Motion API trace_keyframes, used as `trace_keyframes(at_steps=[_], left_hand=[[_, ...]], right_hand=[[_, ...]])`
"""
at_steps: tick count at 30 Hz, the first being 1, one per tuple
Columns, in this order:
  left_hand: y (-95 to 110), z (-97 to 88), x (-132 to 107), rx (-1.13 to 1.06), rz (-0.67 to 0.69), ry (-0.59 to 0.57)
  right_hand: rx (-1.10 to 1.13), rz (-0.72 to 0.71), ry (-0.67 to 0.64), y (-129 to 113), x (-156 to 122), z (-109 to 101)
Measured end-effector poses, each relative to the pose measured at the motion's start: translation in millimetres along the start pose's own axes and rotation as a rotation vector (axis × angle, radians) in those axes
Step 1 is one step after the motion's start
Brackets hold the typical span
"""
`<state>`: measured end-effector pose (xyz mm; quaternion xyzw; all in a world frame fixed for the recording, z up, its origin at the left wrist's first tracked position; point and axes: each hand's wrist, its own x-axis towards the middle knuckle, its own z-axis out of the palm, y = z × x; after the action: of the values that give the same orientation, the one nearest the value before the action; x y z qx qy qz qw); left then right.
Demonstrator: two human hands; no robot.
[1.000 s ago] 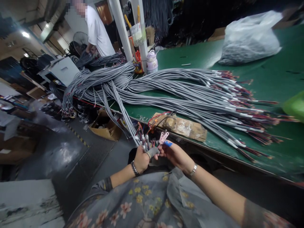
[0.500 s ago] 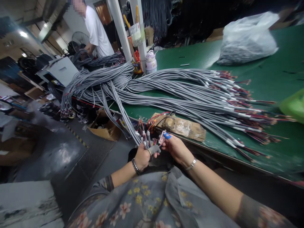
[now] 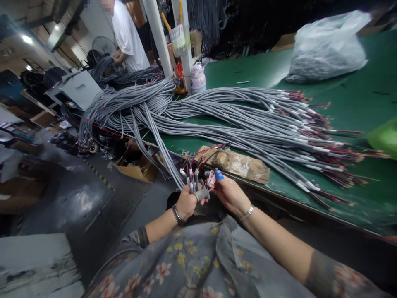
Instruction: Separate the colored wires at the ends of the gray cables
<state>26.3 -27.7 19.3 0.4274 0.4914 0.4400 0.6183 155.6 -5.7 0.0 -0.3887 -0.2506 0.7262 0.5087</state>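
My left hand (image 3: 187, 203) is closed round the ends of several grey cables (image 3: 167, 159) that hang off the green table edge, their red and dark wire tips sticking up above my fist. A grey finger cot covers my left thumb. My right hand (image 3: 228, 193), with blue tape on one fingertip, pinches a small pale pink connector (image 3: 211, 179) right beside those wire tips. Both hands sit over my lap, just in front of the table edge.
A large heap of grey cables (image 3: 242, 118) with stripped coloured ends lies across the green table (image 3: 350, 103). A taped brown block (image 3: 238, 164) sits at the edge, a full plastic bag (image 3: 327, 47) far right. A person in white (image 3: 128, 37) works at the back left. A cardboard box (image 3: 135, 163) stands on the floor.
My right hand has brought the pink connector closer in against the wire tips held by my left hand. The view shifted slightly.
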Motion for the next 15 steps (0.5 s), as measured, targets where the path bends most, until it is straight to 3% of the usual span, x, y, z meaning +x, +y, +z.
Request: trace_keyframes(at_steps=[8, 15], left_hand=[[3.5, 0.7, -2.3, -0.007, -0.005, 0.031], [-2.3, -7.1, -10.3, 0.062, 0.083, 0.040]], right_hand=[[0.088, 0.114, 0.025, -3.4, -2.4, 3.3], [0.042, 0.177, -0.140, 1.5, -11.3, -8.0]])
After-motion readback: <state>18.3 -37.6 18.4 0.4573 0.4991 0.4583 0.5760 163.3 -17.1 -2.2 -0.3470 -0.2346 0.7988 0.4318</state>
